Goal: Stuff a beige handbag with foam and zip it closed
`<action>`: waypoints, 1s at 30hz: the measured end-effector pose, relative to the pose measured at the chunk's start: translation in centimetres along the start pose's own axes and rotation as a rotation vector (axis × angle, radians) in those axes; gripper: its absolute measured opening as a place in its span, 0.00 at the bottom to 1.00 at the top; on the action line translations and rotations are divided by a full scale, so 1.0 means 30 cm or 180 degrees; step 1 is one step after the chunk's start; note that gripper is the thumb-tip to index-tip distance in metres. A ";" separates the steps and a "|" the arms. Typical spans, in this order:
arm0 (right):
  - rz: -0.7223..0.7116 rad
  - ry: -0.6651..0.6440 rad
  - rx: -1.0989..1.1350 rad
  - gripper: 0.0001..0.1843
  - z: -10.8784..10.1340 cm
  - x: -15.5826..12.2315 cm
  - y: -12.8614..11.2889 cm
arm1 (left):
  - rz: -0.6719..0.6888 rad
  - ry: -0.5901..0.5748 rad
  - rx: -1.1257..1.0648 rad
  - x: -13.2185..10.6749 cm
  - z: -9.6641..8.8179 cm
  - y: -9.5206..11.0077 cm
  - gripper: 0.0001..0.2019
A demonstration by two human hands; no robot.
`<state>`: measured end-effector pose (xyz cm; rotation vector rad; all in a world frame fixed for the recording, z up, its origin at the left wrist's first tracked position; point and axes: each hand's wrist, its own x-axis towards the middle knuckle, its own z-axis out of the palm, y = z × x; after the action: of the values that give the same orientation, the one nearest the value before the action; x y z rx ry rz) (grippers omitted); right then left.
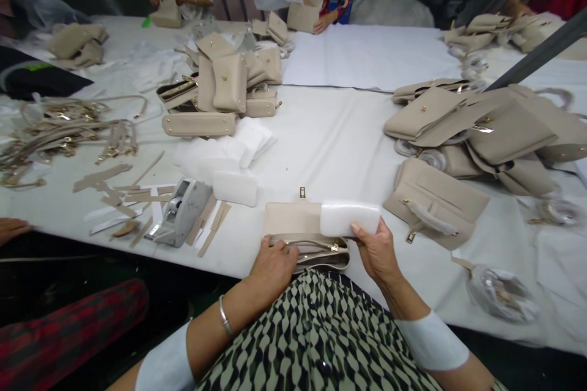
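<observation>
Two hands: left hand grips one bag, right hand one foam pad.

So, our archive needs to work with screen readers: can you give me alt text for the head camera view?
At a white table, the left hand holds open a beige handbag while the right hand holds a white foam pad above it. A tape dispenser, more foam pads and piles of beige bags lie around; other people work at the far side.

1 head-worn view looks forward and down, close over the counter, facing people across it.
</observation>
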<state>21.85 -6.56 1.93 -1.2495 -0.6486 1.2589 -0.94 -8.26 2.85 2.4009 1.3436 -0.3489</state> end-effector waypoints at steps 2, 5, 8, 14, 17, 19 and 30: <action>0.0287 -0.0238 0.0228 0.25 0.022 -0.013 0.009 | 0.0122 -0.0003 -0.0132 -0.013 -0.003 -0.011 0.12; 0.0462 -0.0495 0.0124 0.24 0.044 -0.018 0.009 | 0.0322 0.0047 -0.0197 -0.026 -0.016 -0.031 0.14; 0.0491 -0.0477 0.0122 0.27 0.059 0.001 -0.007 | 0.0385 0.0095 -0.0062 -0.026 -0.027 -0.044 0.15; 0.0314 -0.0867 -0.0260 0.27 0.084 0.026 -0.022 | 0.0438 0.0115 -0.0017 -0.027 -0.009 -0.051 0.14; 0.0265 -0.1517 -0.1303 0.23 0.085 0.020 0.000 | 0.0419 0.0050 -0.0108 -0.044 0.002 -0.053 0.19; -0.0017 -0.1698 -0.2353 0.18 0.080 0.016 0.021 | 0.0425 -0.0019 -0.0165 -0.056 0.003 -0.055 0.19; -0.0735 -0.3313 -0.4099 0.09 0.092 0.035 -0.054 | 0.0468 0.0110 -0.0268 -0.062 0.015 -0.066 0.16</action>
<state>20.17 -4.44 3.90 -1.2969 -2.5567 1.2163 -3.62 -8.93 2.78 2.4276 1.1630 -0.2076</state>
